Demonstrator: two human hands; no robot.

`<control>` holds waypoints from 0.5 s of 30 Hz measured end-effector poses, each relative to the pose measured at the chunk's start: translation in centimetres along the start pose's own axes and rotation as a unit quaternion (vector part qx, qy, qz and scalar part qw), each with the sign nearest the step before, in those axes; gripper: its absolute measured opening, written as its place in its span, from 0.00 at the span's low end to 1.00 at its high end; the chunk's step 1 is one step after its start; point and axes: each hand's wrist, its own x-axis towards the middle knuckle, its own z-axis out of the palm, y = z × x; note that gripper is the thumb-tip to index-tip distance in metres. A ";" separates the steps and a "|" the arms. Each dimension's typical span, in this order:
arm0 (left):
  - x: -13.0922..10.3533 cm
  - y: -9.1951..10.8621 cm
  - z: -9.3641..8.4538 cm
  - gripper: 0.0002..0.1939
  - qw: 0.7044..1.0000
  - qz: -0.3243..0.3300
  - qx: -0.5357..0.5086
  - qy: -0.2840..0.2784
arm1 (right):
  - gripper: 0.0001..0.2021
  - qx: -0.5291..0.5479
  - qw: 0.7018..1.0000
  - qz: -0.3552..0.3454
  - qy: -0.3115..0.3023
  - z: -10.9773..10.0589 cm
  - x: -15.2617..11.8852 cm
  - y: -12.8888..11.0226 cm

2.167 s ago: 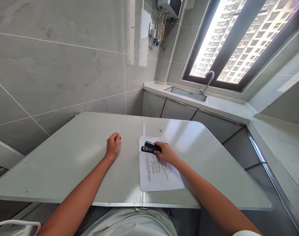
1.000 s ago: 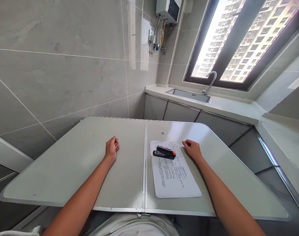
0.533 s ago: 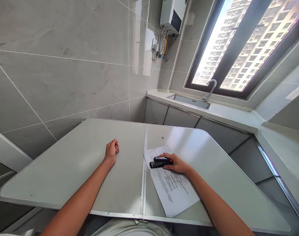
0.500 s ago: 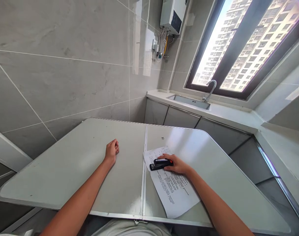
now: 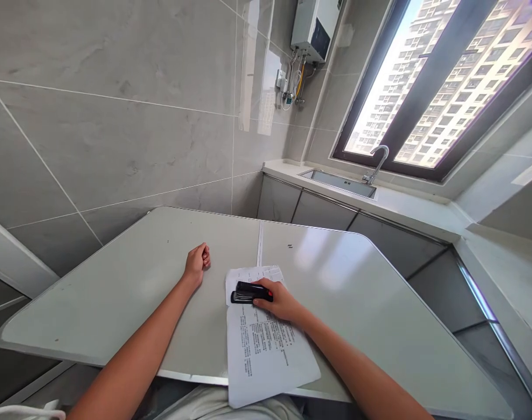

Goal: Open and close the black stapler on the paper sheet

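Observation:
Printed paper sheets (image 5: 266, 344) lie across the table's centre seam, their lower end over the front edge. A black stapler (image 5: 248, 292) rests on the upper part of the paper, its nose pointing left. My right hand (image 5: 277, 298) is wrapped round the stapler's right end. To the left of the paper, my left hand (image 5: 198, 260) rests on the table in a loose fist; whether it has anything inside is hidden. Two small dark pieces, likely staples (image 5: 290, 246), lie on the table beyond the paper.
The light folding table (image 5: 117, 303) has a metal rim. Behind it stand a counter with a sink (image 5: 338, 182) and tap (image 5: 377, 163), below a window. A white heater (image 5: 316, 29) hangs on the wall.
My right hand and the stapler have moved left, and the paper has shifted left and turned straighter, now lying over the seam. My left hand has stayed nearly in place.

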 end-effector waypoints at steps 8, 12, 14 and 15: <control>2.0 2.2 -4.2 0.18 0.997 -0.001 0.071 -0.038 | 0.09 -0.082 0.992 0.039 0.082 7.8 6.9 -3.2; 2.7 1.9 -5.0 0.18 0.996 0.057 0.074 0.013 | 0.10 -0.075 0.993 0.036 0.082 9.2 9.5 -3.8; 2.9 1.6 -4.9 0.17 0.995 0.065 0.074 0.025 | 0.10 -0.071 0.994 0.027 0.075 9.7 10.1 -4.0; 2.9 1.5 -4.9 0.17 0.994 0.069 0.075 0.030 | 0.10 -0.063 0.995 0.021 0.074 9.8 10.3 -4.1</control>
